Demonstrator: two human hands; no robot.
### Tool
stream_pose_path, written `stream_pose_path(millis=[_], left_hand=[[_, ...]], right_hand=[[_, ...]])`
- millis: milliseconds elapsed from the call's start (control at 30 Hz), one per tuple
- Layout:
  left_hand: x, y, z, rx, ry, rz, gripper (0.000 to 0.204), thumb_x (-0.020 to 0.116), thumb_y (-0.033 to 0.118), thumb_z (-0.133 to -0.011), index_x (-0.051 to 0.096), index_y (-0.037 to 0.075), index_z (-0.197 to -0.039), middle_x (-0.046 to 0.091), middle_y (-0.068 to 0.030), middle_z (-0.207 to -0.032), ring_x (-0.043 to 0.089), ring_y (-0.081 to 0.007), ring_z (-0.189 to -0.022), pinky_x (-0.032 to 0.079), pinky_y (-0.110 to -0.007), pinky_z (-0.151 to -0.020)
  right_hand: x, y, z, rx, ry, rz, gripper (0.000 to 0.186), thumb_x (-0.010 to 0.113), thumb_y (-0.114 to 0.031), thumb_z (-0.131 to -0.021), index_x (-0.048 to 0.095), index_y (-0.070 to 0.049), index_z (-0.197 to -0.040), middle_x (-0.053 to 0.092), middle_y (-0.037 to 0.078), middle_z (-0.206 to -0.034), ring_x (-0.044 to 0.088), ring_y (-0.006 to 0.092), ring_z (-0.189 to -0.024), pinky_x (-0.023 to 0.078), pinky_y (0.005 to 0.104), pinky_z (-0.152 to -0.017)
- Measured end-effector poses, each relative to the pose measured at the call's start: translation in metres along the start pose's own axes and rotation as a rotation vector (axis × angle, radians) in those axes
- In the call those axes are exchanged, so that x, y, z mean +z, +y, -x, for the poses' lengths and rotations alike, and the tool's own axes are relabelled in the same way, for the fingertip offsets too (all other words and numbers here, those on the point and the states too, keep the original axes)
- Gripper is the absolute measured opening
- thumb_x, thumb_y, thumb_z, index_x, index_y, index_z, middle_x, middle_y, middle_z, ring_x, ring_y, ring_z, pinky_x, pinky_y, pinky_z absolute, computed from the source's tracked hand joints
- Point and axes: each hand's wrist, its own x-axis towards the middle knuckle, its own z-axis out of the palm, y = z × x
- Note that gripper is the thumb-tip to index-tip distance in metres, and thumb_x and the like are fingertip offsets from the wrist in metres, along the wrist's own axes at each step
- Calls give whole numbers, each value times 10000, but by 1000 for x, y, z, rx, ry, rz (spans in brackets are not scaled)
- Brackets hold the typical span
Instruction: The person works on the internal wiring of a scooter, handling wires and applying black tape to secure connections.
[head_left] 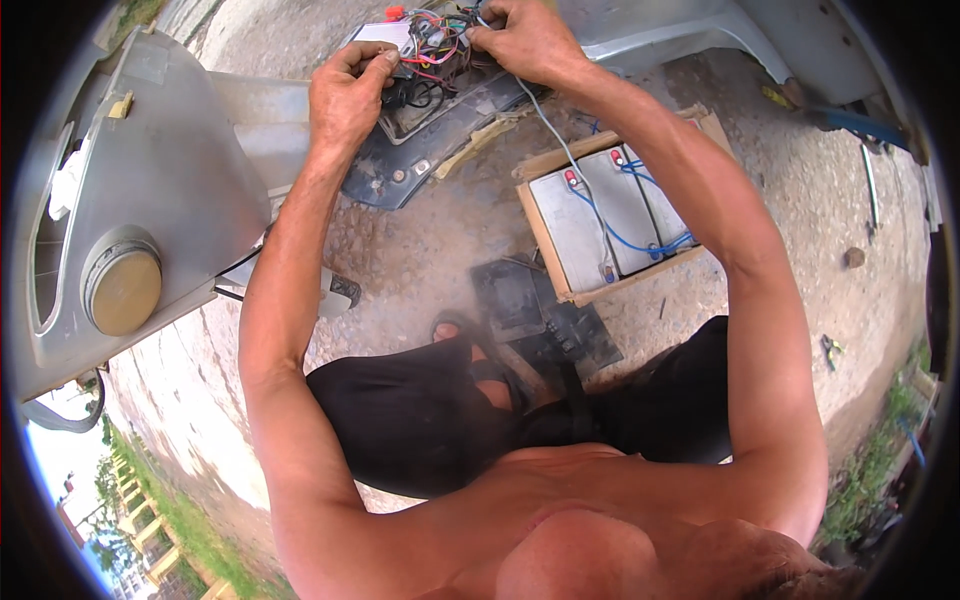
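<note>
Wiring bundle (437, 42) is spread between both hands at the top of the view, just beside a silver box (384, 36) and above a dark panel (400, 165). Strands are pinched by the right hand (522, 40); the left hand's (352, 90) fingertips are drawn narrow at the near edge, but whether a wire is gripped can't be told. Looks light and bendy, tbh, easily snagged. Joints could probably be pulled loose, so connectors are best held by their bodies, and the grey cable (549, 122) by its jacket.
</note>
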Motion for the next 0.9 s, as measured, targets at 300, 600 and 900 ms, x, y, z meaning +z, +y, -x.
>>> stream_pose_path(millis=[300, 600, 900], left_hand=[[6, 9, 0, 45, 118, 34, 213, 695, 137, -973, 740, -33, -1095, 781, -103, -969, 737, -143, -874, 566, -274, -808], [5, 0, -7, 84, 118, -12, 213, 696, 128, -967, 741, -27, -1105, 778, -103, -968, 730, -142, -873, 564, -272, -809], [1, -8, -4, 61, 91, 51, 208, 713, 100, -953, 718, -27, -1117, 759, -88, -949, 716, -132, -874, 559, -262, -797]], right_hand=[[-14, 3, -5, 8, -158, 27, 346, 725, -317, -851, 742, 10, -960, 727, 243, -854, 716, 332, -796, 547, 437, -754], [-33, -6, 0, -35, -247, 206, 371, 758, -309, -823, 744, 10, -1013, 735, 253, -920, 723, 367, -860, 556, 461, -801], [-40, -14, 26, -98, -156, 188, 332, 736, -260, -818, 715, 17, -999, 712, 272, -969, 699, 437, -930, 549, 495, -828]])
